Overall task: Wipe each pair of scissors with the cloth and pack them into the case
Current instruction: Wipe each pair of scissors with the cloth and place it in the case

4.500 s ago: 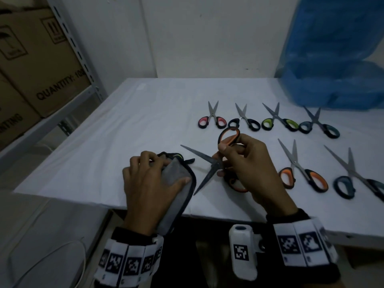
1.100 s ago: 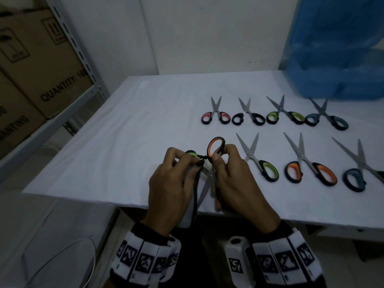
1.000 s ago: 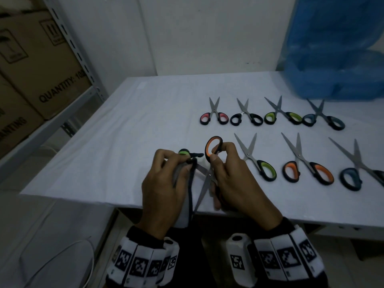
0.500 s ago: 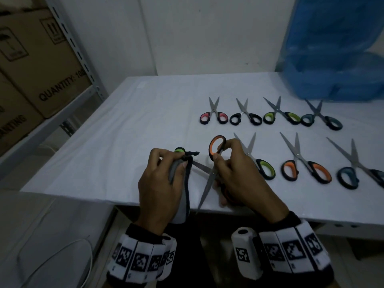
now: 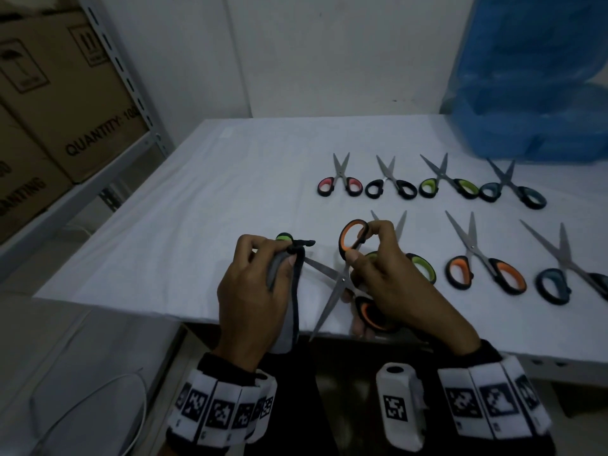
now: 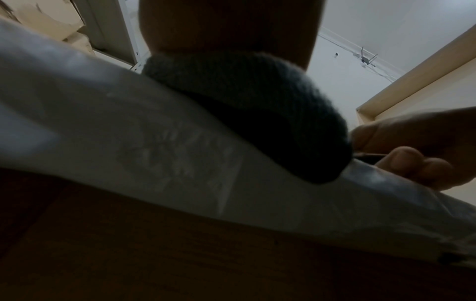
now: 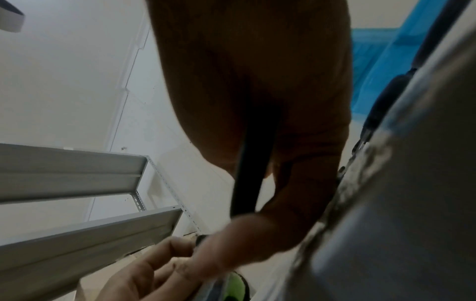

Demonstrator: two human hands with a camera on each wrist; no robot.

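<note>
The orange-handled scissors [image 5: 345,278] are up off the bench [image 5: 184,205], spread wide near its front edge, one blade running left into the cloth [image 5: 284,291] and the other pointing down toward the person. They look light but stiff, with hard steel blades, sharp at the edges and tips, and rubbery loops that should give a sure hold. I'd say the loops are the place to hold them, as is being done, with only the flats of the blade touched through the cloth.

The right hand [image 5: 391,281] grips the handles, thumb and forefinger pinching the upper orange loop, the other fingers curled about the lower one. The left hand [image 5: 253,287] is closed on the grey cloth, pinching it around the left blade near its tip. The cloth is soft and limp, hanging down from the fist over the bench edge; folded thick enough, it should keep the edge off the skin, though a thin spot could let the blade bite.

A dark strap with a green end [image 5: 297,241] pokes out just past the left knuckles; whether that belongs to the case I cannot tell. Further back on the bench seven more scissors [image 5: 473,189] lie with their blades parted, four small ones in the far row, three larger ones nearer, well apart from one another. Behind them sits a blue plastic-wrapped bulk [image 5: 539,93], and cardboard boxes [image 5: 62,103] fill a shelf on the left.
</note>
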